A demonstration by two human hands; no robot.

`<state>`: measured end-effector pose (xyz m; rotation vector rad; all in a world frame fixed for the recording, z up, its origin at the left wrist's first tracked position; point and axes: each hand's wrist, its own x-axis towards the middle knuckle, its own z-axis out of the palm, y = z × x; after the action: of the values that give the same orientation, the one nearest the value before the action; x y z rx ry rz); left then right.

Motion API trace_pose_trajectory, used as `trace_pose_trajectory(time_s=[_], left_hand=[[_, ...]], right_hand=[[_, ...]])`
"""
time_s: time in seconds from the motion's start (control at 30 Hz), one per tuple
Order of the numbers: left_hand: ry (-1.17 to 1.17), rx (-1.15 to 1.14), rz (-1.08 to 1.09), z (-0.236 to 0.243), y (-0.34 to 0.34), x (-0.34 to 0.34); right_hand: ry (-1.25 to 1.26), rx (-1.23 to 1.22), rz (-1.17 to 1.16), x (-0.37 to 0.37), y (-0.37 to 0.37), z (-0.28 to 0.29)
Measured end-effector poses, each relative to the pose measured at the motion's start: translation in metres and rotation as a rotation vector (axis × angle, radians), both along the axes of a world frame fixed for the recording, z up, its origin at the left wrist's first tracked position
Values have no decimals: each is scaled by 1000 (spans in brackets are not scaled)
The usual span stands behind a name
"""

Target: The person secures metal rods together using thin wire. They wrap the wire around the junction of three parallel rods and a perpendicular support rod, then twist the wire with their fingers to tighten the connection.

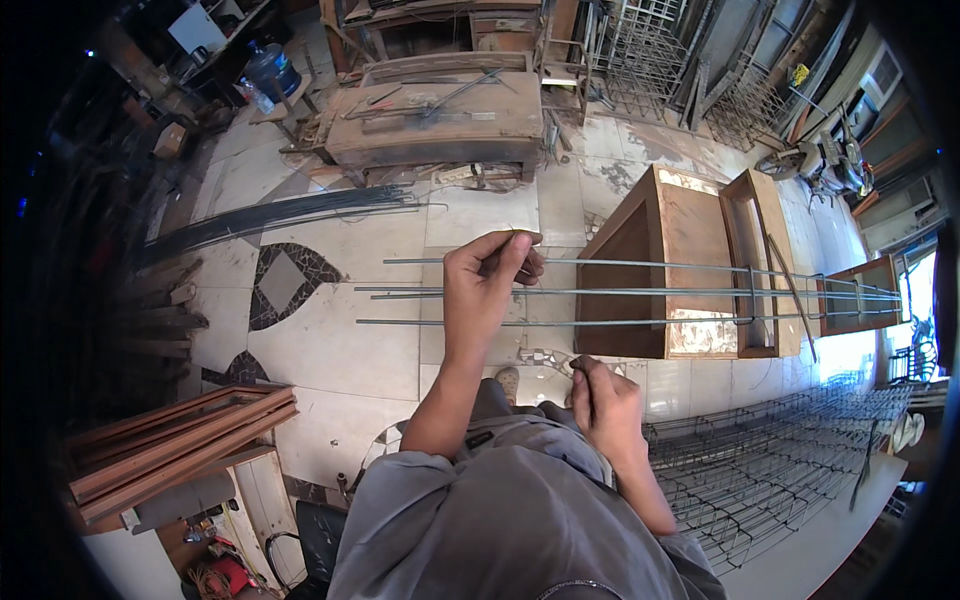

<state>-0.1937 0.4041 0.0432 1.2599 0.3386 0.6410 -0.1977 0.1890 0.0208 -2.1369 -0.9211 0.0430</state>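
Note:
Several long, thin steel rods (620, 293) run side by side from left to right in front of me. Toward their right part, bent metal ties (752, 296) go around them. My left hand (490, 275) is raised over the left part of the rods. Its thumb and fingertips are pinched together, and what they hold, if anything, is too small to make out. Nearer to my body, below the rods, my right hand (606, 402) is closed with thumb against fingers. Whatever it holds is hidden.
The rods lie across a wooden cabinet frame (698, 262) and a farther wooden piece (862, 296). Wire-tied steel cages (760, 470) fill the lower right. A rod bundle (290, 220) lies on the tiled floor. Stacked wooden frames (185, 445) stand lower left; a workbench (435, 125) stands ahead.

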Motion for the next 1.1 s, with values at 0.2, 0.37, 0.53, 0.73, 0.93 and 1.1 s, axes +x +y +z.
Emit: trace_pose_trajectory(time_s=[0.2,0.37,0.53,0.73,0.93,1.1], left_hand=[[-29,-48,-158,-18,1,3],[-31,-75,-144,-23,0,-2],[2,-39,-89,-17,4,-12],[-25,23,-129,-30,11,-19],[49,18,-70,-33,8,-27],[12,-43,-75,-55,17,-36]], right_hand=[[179,81,15,-5,-14,-8],[237,34,2,-9,-14,-11],[284,13,61,-11,-13,-15],[222,11,120,-14,-8,-11],[291,-39,102,-20,-12,-11],[286,-10,83,-23,-16,-26]])
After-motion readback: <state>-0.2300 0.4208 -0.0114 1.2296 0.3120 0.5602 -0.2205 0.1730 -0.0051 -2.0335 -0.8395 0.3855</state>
